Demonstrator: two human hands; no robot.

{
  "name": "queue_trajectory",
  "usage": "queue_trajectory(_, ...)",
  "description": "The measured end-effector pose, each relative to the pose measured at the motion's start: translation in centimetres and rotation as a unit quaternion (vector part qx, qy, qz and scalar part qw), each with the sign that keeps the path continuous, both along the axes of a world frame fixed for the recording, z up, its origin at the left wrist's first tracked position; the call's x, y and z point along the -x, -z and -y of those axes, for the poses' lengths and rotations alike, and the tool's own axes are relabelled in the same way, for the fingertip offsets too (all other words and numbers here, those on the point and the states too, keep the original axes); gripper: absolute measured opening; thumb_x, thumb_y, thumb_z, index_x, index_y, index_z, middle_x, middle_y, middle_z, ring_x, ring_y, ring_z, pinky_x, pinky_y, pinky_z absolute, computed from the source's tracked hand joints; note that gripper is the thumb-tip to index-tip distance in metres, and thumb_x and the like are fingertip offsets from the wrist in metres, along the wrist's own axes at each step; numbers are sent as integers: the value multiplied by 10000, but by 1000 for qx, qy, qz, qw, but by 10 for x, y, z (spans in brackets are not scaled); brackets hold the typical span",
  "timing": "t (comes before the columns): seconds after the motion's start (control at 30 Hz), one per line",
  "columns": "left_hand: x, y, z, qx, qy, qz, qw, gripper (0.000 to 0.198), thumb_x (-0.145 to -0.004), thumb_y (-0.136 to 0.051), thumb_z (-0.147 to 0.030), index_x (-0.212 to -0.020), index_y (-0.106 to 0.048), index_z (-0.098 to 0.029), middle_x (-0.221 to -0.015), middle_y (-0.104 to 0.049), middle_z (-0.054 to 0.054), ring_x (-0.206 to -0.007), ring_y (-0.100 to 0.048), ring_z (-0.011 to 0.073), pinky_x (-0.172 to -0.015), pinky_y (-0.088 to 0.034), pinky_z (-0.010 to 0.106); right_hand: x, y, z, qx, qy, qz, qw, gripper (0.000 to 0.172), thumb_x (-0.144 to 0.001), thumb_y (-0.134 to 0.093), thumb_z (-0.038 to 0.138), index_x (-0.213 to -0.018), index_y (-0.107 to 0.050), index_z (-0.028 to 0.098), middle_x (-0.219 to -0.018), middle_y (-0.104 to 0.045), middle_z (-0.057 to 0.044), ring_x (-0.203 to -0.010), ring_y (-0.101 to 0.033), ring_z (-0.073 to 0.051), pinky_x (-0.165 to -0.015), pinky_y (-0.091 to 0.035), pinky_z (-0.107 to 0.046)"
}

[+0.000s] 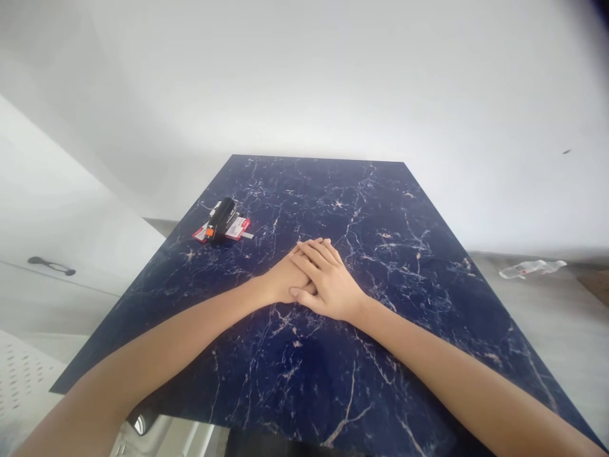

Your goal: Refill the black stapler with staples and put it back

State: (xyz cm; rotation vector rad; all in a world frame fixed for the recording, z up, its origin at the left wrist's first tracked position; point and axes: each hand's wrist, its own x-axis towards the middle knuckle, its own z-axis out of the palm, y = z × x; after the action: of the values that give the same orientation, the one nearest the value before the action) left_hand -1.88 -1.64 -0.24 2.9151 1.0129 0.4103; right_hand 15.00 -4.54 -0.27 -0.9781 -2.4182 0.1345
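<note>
We've got R hand (329, 282) flat over L hand (285, 276), both empty, no grip, on blue marble tabletop (404, 209); black stapler (222, 219) on red cards (239, 227) lies ahead toward L edge, L hand nearer

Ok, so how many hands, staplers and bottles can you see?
hands: 2 (left hand, right hand)
black stapler: 1
plastic bottle: 1
total: 4
</note>
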Motion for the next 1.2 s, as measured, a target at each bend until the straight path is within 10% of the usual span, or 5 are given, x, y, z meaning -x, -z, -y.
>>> queue_trajectory(0.23, 6, 17, -7, 23, 68, -17, 997, 836, -967, -604, -513, -1665, -309, -161, -1743, -255, 144, -1590, -272, 421, -1327, -216, 570, 0, -1, -3, 43, -15, -17, 999, 642, -1003, -553, 571, -1532, -547, 206, -1596, -513, -158, -1510, -430, -371, -1270, -318, -626)
queue_trajectory(1.2, 7, 24, -9, 51, 30, 5, 998, 820, -949, -550, -537, -1675, -303, -247, -1721, -338, 53, -1598, -302, 335, -1326, -264, 464, 1, 0, -2, 33, -11, -15, 999, 628, -1021, -525, 585, -1523, -545, 208, -1573, -533, -165, -1496, -436, -373, -1246, -344, -629)
